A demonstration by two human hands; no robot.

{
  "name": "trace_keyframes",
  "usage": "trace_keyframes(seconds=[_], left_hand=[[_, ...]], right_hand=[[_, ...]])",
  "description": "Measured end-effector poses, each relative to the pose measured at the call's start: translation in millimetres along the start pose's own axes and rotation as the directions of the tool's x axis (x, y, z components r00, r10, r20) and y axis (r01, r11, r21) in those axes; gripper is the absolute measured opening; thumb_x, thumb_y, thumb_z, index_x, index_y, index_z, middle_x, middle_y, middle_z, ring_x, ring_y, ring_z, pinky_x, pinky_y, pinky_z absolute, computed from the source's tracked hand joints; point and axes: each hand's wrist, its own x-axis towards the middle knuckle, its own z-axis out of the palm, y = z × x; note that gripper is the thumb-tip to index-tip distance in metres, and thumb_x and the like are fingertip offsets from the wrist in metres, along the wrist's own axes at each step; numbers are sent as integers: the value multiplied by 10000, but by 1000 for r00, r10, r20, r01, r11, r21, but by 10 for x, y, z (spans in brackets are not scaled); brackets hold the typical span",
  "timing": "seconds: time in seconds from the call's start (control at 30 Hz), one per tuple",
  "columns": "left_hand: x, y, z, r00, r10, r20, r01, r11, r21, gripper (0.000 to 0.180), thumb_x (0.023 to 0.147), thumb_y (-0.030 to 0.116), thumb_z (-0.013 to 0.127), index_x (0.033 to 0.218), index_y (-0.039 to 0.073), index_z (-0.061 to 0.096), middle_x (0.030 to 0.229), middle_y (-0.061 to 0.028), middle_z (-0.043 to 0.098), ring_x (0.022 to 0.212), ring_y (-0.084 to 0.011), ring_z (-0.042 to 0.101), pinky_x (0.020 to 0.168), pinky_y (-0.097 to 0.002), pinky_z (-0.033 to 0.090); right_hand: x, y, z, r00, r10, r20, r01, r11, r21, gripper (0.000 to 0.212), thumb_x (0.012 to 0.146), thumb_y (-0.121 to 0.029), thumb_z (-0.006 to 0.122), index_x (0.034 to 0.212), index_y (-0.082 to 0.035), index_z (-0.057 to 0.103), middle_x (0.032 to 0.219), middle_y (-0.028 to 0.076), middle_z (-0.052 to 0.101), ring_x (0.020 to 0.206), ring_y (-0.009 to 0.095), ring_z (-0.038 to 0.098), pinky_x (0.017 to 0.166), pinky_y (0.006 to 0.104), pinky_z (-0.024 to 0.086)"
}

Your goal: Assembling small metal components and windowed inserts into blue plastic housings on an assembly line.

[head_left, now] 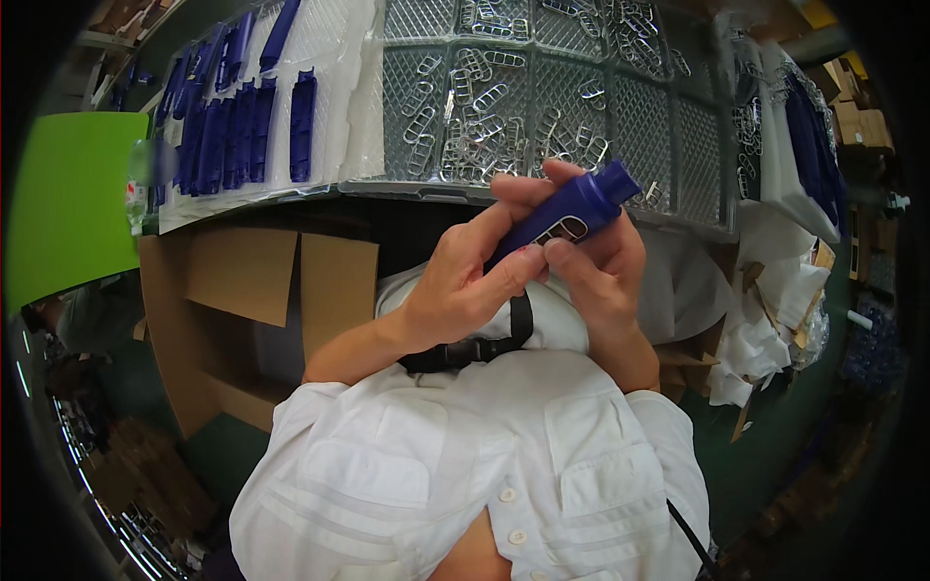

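Note:
Both of my hands hold a dark blue plastic housing [572,205], tilted with its narrower collar toward the upper right. A shiny chrome oval frame [573,228] sits on its side facing me. My left hand [472,269] wraps the lower end from the left, fingers behind it and thumb on the near side. From the right, my right hand [603,276] cups the housing, its thumb pressed at the chrome frame close to the left thumb. The thumbs hide part of the frame. Just beyond my hands lies a divided transparent tray [668,145] with many similar chrome frames [484,131].
At the left, several blue plastic parts [303,126] lie in rows on white foam sheets [334,116]. An open cardboard box [242,276] stands below the table edge. A green panel [73,203] is far left. More blue parts and packing scraps [760,358] are at the right.

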Motion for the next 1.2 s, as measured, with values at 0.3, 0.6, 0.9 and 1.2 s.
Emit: trace_keyframes(seconds=[0.3,0.6,0.9,1.2], left_hand=[[-217,181,227,999,39,35,-39,999,7,307,1014,162,607,1257,-23,580,874,-68,672,683,-109,643,604,-261,529],[-234,301,276,996,26,87,-31,998,52,385,1025,167,587,1367,-7,562,852,-42,684,641,-80,602,564,-240,487],[-1,254,132,992,64,107,-65,998,9,412,1044,146,586,1427,6,522,836,-21,625,657,-62,543,581,-220,453],[277,268,40,983,30,183,5,982,-188,463,1051,183,584,1460,-14,490,1221,-55,601,893,-81,586,667,-215,476]], right_hand=[[-265,-97,220,980,-91,-176,65,986,-151,555,1006,-62,544,1505,20,316,1351,296,595,933,194,682,669,232,549],[-259,-170,269,974,-167,-150,141,975,-173,679,986,-217,650,1493,88,318,1297,263,635,1126,263,664,1019,379,507],[-43,-214,269,981,-148,-125,123,974,-192,550,1011,-59,559,1490,4,295,1312,233,607,1097,280,671,783,348,621],[149,-345,377,968,-125,-219,30,919,-393,525,1008,16,452,1490,-21,249,1315,224,594,1015,261,706,602,323,667]])
